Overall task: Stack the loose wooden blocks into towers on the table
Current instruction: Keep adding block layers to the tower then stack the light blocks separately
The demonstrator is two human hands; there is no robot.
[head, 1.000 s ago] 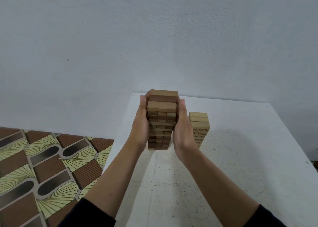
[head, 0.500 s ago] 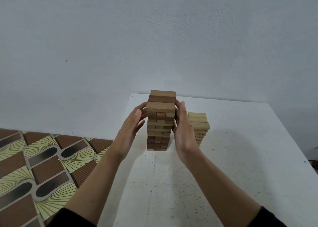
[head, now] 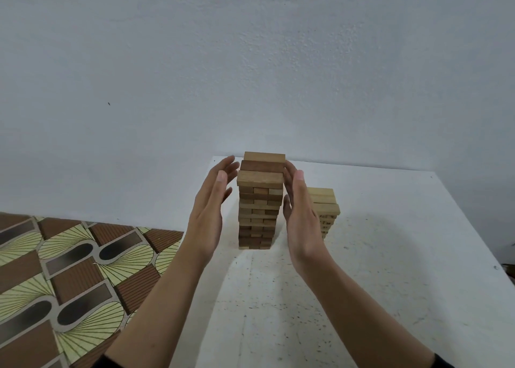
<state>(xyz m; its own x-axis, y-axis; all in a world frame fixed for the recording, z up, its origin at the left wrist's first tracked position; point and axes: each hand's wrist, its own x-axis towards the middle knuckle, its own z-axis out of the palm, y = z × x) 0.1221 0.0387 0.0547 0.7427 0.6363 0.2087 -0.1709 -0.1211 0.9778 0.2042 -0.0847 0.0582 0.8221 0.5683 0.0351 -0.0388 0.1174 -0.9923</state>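
L hand (head: 210, 208), R hand (head: 302, 220) flank tall tower (head: 259, 211) on table (head: 390, 270).

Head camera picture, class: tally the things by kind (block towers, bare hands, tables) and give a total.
Block towers: 2, the tall brown-and-tan wooden block tower and the shorter pale wooden block tower
Bare hands: 2, the left hand and the right hand
Tables: 1, the white speckled table
Total: 5

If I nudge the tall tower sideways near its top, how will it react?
Likely tippy: the tall tower is narrow for its height. It is separate blocks in crossed layers, so a push would probably slide the upper layers first. Falling right, it might hit the short tower close by.
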